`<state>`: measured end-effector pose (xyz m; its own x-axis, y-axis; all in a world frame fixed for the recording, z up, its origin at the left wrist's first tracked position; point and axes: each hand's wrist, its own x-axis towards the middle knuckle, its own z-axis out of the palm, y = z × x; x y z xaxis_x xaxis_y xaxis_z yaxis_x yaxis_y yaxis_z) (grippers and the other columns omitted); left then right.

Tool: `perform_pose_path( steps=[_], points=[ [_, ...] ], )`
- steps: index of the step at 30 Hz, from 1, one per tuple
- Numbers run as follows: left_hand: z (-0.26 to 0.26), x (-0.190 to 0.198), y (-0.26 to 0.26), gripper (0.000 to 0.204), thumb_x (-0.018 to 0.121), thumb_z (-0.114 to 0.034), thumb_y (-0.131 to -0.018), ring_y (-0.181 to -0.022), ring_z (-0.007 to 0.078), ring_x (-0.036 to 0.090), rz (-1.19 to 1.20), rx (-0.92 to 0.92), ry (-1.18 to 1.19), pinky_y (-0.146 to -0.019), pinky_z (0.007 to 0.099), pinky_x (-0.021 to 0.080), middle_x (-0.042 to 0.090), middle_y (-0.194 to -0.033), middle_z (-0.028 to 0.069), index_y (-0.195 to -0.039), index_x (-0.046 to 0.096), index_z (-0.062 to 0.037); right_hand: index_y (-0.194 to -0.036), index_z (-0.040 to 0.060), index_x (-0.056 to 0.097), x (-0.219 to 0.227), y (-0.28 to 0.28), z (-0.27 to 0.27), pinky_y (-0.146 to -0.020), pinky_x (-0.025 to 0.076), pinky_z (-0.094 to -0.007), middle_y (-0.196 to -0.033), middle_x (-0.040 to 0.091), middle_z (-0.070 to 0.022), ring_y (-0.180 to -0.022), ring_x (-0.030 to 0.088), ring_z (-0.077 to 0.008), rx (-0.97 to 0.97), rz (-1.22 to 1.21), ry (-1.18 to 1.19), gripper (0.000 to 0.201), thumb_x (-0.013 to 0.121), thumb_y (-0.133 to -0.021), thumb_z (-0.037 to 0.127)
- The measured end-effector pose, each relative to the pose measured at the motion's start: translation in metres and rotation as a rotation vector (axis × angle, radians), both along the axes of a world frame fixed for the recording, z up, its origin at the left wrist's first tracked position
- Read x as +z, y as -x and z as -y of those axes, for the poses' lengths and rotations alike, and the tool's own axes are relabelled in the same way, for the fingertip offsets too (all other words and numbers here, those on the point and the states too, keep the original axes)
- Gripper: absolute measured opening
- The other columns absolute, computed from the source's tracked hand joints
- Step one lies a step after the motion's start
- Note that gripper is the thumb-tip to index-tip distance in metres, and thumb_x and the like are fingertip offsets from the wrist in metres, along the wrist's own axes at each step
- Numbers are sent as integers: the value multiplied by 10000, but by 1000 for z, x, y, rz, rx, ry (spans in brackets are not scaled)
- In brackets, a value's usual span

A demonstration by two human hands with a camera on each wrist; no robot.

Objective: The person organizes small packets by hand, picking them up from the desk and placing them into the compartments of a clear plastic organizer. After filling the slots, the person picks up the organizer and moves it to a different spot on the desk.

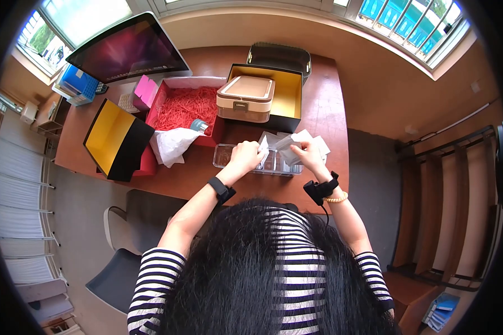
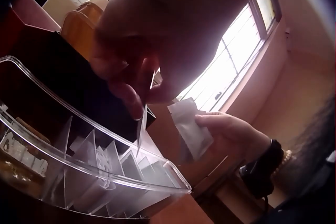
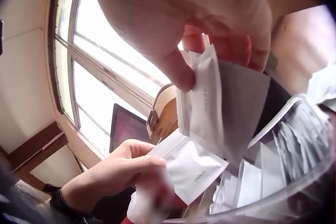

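A clear divided container (image 1: 222, 156) stands at the table's front edge, small white packets upright in its compartments (image 2: 107, 163). My left hand (image 1: 246, 156) pinches a flat white packet (image 3: 189, 169) with small print, above the container. To its right, my right hand (image 1: 312, 156) pinches more than one white packet (image 3: 205, 98) between thumb and fingers, over the container's right end. Further packets (image 1: 322, 146) lie on the table behind the right hand. The two hands are apart; in the right wrist view their packets overlap.
Behind the container stand a black box with yellow lining (image 1: 288, 92), a beige lidded case (image 1: 245, 95) on it and a red box of shredded paper (image 1: 184, 106). White tissue (image 1: 172, 146), a black-yellow lid (image 1: 117, 139) and a monitor (image 1: 129, 50) are at the left.
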<state>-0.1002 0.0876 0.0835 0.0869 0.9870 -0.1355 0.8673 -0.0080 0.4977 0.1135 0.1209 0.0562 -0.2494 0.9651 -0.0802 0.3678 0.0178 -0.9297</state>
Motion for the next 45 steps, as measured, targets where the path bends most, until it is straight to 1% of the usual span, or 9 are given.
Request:
perform_pose_path(
  steps=[8,14,18,25,32,34,36,41,45],
  points=[
    [3,-24,-9,336,518,-319,-760,-792,367,596,27,-24,92,-721,441,471,607,-791,222,-816,619,-4,-833,-39,628,-8,16,0,-535,431,-259,-645,616,-86,-566,553,-109,-23,65,-88,239,599,-779,192],
    [4,-34,-6,344,510,-330,-778,-789,326,607,56,-72,198,-723,417,471,626,-768,181,-846,632,-15,-906,-63,601,-18,28,3,-488,448,-248,-660,615,-99,-523,583,-111,9,106,27,272,618,-767,170],
    [0,-32,-4,369,505,-351,-789,-727,280,623,112,-81,276,-676,374,481,627,-717,166,-831,637,-9,-885,-96,563,-12,38,9,-426,473,-241,-668,594,-97,-520,595,-127,10,-20,98,243,602,-748,101],
    [-3,-46,3,362,504,-321,-785,-606,233,621,164,-202,231,-609,340,482,622,-670,158,-823,629,16,-934,-48,493,-21,48,16,-437,485,-242,-683,564,-85,-527,596,-138,88,-125,215,254,596,-730,62],
    [-8,-52,9,348,492,-297,-793,-641,245,622,197,-148,321,-616,348,478,622,-679,161,-878,612,18,-949,-27,485,-19,46,22,-455,485,-236,-676,564,-73,-525,583,-127,196,-40,243,305,650,-726,100],
    [-12,-57,11,363,474,-300,-810,-628,238,622,232,-127,233,-602,341,479,617,-655,156,-926,598,21,-963,-13,485,-14,45,24,-450,480,-234,-678,568,-67,-525,576,-119,205,-11,235,312,653,-733,113],
    [-13,-55,12,395,437,-332,-846,-593,226,615,291,-111,291,-576,335,476,614,-646,149,-935,593,19,-963,-11,487,-19,42,23,-450,475,-237,-676,570,-67,-528,572,-120,242,5,212,305,648,-734,110],
    [-13,-43,5,513,370,-437,-885,-563,203,601,293,-86,315,-554,324,467,605,-610,126,-850,603,18,-945,-9,497,-31,38,23,-480,465,-264,-657,573,-73,-544,567,-134,270,49,105,279,639,-730,98],
    [-15,-46,-2,554,388,-474,-871,-536,196,591,339,-39,278,-538,316,465,591,-574,111,-768,607,24,-924,8,507,-33,35,23,-537,461,-290,-635,573,-80,-575,570,-158,290,104,39,255,636,-720,89]
  ],
)
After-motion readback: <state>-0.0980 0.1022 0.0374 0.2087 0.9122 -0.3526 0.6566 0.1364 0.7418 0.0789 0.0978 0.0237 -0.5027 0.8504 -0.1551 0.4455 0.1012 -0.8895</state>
